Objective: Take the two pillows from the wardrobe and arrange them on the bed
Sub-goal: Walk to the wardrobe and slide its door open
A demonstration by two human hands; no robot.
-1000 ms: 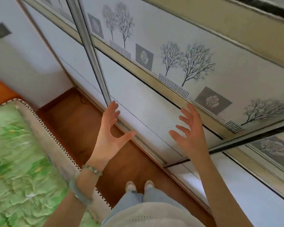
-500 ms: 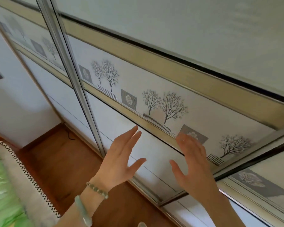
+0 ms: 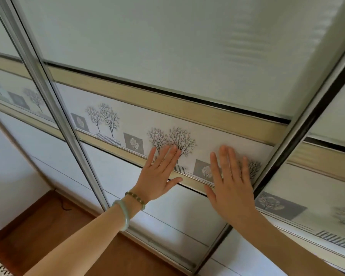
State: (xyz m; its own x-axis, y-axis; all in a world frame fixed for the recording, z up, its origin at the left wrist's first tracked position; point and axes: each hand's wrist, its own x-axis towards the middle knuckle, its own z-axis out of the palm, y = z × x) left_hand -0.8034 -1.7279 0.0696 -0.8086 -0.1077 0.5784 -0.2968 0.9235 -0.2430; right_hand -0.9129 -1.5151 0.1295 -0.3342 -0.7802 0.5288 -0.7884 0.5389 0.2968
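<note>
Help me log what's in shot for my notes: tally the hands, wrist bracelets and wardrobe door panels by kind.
Hands: 2 (left hand, right hand), both flat on the middle door
Bracelets: 2 (beaded bracelet, pale green bangle), both on the left wrist
Sliding door panels: 3 (left, middle, right)
Total: 7

No text, label, brand, number or sign can be read anywhere in view. The wardrobe door (image 3: pixel 167 120) carries only printed pictures: bare trees, small grey squares with pale leafy shapes, and striped fence-like bars, running in a band from about 9 o'clock toward 4 o'clock. None of these forms letters or digits.
</note>
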